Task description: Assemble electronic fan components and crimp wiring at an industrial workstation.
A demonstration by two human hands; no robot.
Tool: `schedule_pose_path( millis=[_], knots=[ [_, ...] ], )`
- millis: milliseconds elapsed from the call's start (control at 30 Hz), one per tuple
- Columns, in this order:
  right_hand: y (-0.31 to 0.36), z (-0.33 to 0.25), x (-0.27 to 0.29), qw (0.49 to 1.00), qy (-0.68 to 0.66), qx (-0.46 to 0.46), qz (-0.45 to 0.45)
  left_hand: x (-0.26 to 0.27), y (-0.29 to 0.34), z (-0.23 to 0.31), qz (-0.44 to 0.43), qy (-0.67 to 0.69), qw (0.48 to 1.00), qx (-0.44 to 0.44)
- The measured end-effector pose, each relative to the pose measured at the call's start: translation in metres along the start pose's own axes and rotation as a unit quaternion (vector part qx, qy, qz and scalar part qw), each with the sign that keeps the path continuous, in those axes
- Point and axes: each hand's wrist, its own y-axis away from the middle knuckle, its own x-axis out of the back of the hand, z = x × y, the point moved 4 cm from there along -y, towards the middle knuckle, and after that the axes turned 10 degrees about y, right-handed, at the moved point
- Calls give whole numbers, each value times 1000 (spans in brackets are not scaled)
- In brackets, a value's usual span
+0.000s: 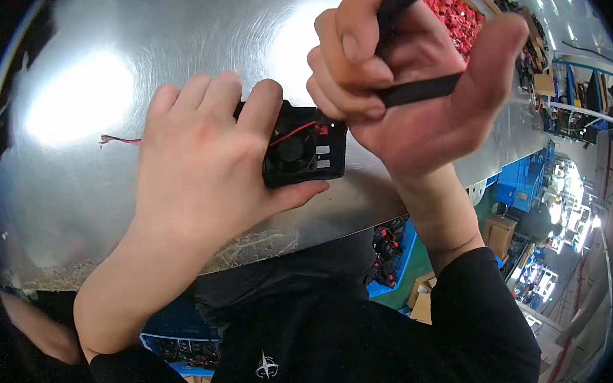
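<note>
My left hand [202, 152] lies over a black plastic housing [339, 147] on the metal table, fingers across its far side and thumb along its near edge. A small black fan [291, 150] sits in the housing, with a red wire running over it. The wire's connector end [105, 139] sticks out to the left of my hand. My right hand [412, 80], palm up and fingers curled, is raised just right of the housing. Black strip-like material [423, 90] crosses its palm, and another black length passes between its fingers above. Whether both are one piece I cannot tell.
Many small red parts [454, 21] are heaped at the table's far right. Below the near edge, blue crates [402, 259] hold black parts with red wires. Cardboard boxes [423, 298] stand on the green floor. Someone's blurred arm [41, 327] shows at the left rim.
</note>
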Motion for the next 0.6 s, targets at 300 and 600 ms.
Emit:
schedule_pose_path(
  millis=[300, 600],
  knots=[
    [-2, 15, -2, 987, -42, -127, 87, -8, -8, -16, -22, 52, 992, -109],
    [21, -25, 3, 969, 78, 205, -116, -5, 5, -2, -10, 14, 1000, -24]
  ],
)
